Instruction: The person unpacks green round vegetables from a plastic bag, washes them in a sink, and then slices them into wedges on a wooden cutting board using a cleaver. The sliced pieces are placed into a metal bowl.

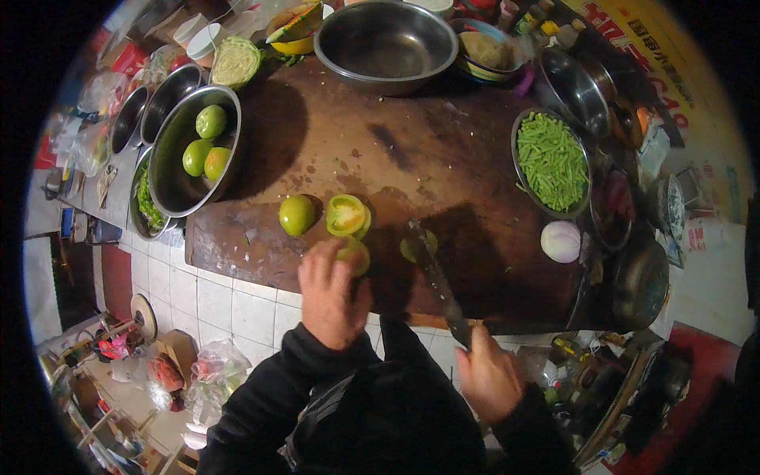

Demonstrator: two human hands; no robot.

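Note:
My left hand (pixel 333 291) has its fingertips on a green tomato piece (pixel 355 255) near the front edge of the wooden board (pixel 356 136). In my right hand (pixel 490 374) is the handle of a kitchen knife (pixel 439 279), its blade pointing up and left over the board. Beneath and beside the blade lies another green piece (pixel 409 246), partly hidden. Just beyond my left hand, a cut green tomato (pixel 345 215) shows its inner face, resting against another piece. To its left sits a whole green tomato (pixel 297 215).
On the left, a steel bowl (pixel 155 178) holds several green tomatoes, near a halved cabbage (pixel 236 62). A big steel basin (pixel 386 44) stands at the far edge. To the right are a bowl of cut green beans (pixel 552 160), a peeled onion (pixel 560 241) and more bowls.

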